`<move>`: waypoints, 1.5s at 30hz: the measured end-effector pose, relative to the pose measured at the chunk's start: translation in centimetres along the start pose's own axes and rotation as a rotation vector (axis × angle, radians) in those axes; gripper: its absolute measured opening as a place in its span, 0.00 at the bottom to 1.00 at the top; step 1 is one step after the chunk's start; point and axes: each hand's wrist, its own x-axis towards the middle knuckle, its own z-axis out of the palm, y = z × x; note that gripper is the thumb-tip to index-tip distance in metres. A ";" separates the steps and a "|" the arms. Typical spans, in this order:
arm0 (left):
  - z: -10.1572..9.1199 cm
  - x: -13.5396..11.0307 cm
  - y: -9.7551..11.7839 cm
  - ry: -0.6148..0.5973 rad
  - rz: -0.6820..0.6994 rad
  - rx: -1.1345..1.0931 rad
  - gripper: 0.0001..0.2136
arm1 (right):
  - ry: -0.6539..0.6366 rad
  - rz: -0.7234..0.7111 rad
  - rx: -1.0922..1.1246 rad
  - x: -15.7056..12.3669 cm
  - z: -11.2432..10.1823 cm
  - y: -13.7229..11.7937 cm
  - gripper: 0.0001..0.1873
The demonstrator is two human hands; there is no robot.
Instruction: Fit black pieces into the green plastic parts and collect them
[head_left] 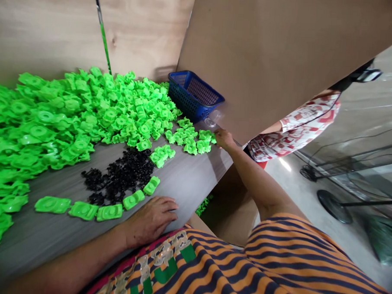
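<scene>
My left hand [154,219] lies palm down on the grey table edge with its fingers loosely stretched, holding nothing. Just beyond it, several green plastic car bodies [109,213] form a curved row. Behind this row lies a heap of small black plastic parts [123,172]. My arm reaches far right, where my right hand [225,138] is curled beside a group of green car bodies [204,141]. Its fingertips are partly hidden, so what they grip cannot be made out. A clear plastic piece [213,118] shows just above that hand.
A large pile of green car bodies [87,112] covers the back and left. The blue basket [195,95] stands in the corner by the brown partition [258,58]. Below the table's right edge is an open cardboard box [235,205]. Another person's patterned sleeve [309,117] shows beyond the partition.
</scene>
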 end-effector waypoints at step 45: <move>0.3 -0.2 -0.1 -0.013 -0.026 -0.036 0.12 | 0.142 -1.070 -0.204 -6.8 5.2 -8.2 0.24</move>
